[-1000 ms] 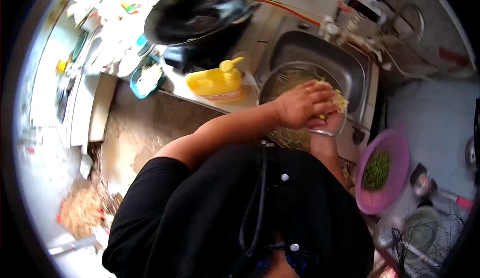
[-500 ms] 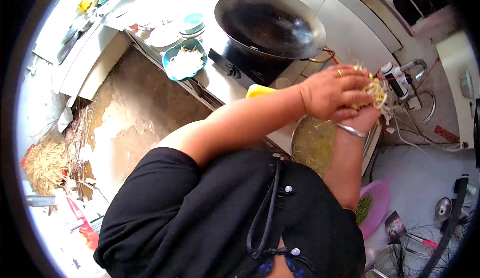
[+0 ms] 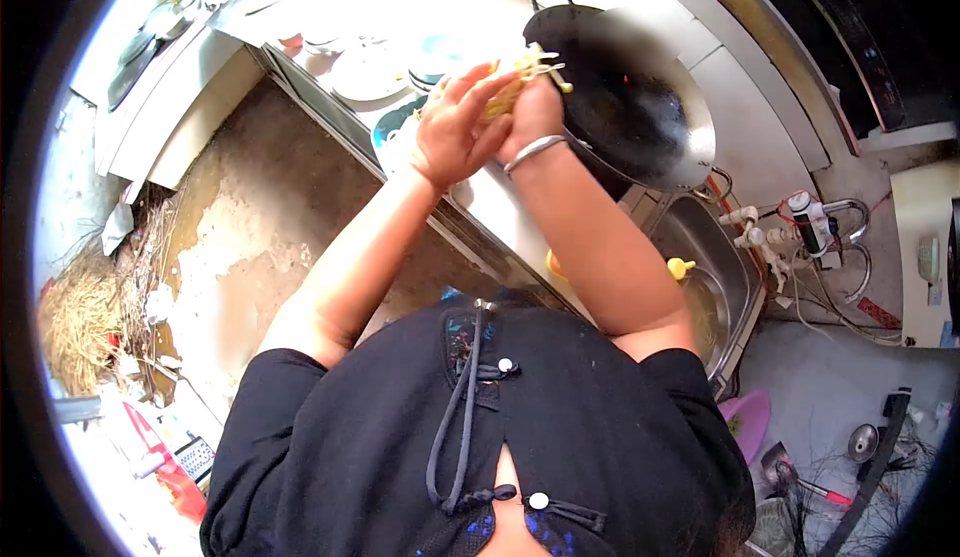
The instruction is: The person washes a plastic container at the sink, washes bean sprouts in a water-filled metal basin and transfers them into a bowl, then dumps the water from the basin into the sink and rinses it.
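A clump of bean sprouts [image 3: 522,79] is pressed between my two hands, pale stems poking out at the top. My left hand [image 3: 458,125] cups the clump from the left with its fingers bent against it. From the other side my right hand [image 3: 537,117], a silver bangle at its wrist, closes around the sprouts. Both hands are raised over the counter, beside the left rim of a dark wok [image 3: 630,107]. Partly hidden behind my left hand is a teal bowl [image 3: 380,135] with pale sprouts in it.
A metal sink [image 3: 735,252] with a yellow-handled item [image 3: 681,268] lies right of my right forearm, near a tap [image 3: 848,219]. Stacked bowls and a plate [image 3: 368,75] stand behind my hands. A pink basin [image 3: 752,425] and a spatula [image 3: 782,467] are on the floor at right.
Both hands have moved left with the sprouts, from above the sink to beside the wok and the teal bowl. My arms no longer cross, and the view has shifted slightly.
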Demonstrator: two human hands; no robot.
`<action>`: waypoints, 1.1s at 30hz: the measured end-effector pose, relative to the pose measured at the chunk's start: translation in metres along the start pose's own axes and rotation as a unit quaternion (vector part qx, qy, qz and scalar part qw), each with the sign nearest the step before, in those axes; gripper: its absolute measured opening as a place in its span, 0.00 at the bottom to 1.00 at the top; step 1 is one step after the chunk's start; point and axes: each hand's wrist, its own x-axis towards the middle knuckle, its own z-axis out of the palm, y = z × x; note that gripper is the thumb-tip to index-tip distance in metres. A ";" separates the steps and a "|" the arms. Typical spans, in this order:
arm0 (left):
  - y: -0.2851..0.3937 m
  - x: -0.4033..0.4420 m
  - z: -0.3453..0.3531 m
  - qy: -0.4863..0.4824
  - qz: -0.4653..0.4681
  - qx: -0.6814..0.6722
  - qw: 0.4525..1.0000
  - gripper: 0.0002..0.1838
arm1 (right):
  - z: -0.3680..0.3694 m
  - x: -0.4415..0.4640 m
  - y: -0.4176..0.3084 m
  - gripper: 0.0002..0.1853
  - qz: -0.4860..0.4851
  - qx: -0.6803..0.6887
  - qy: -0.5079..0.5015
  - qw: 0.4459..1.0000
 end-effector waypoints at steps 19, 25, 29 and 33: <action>-0.151 -0.118 -0.028 -0.188 -0.294 0.103 0.931 0.21 | -0.029 0.052 0.098 0.22 0.239 -0.397 0.000 0.886; -0.155 -0.151 -0.013 -0.171 -0.525 0.094 0.828 0.41 | -0.002 0.025 0.077 0.20 0.007 -0.835 -0.188 0.518; -0.152 -0.149 0.002 -0.199 -0.566 0.010 0.800 0.49 | -0.014 0.016 0.079 0.22 0.044 -0.862 -0.059 0.501; -0.137 -0.136 -0.007 -0.257 -0.469 -0.014 0.845 0.42 | -0.058 0.012 0.101 0.18 -0.325 -0.830 -0.075 0.447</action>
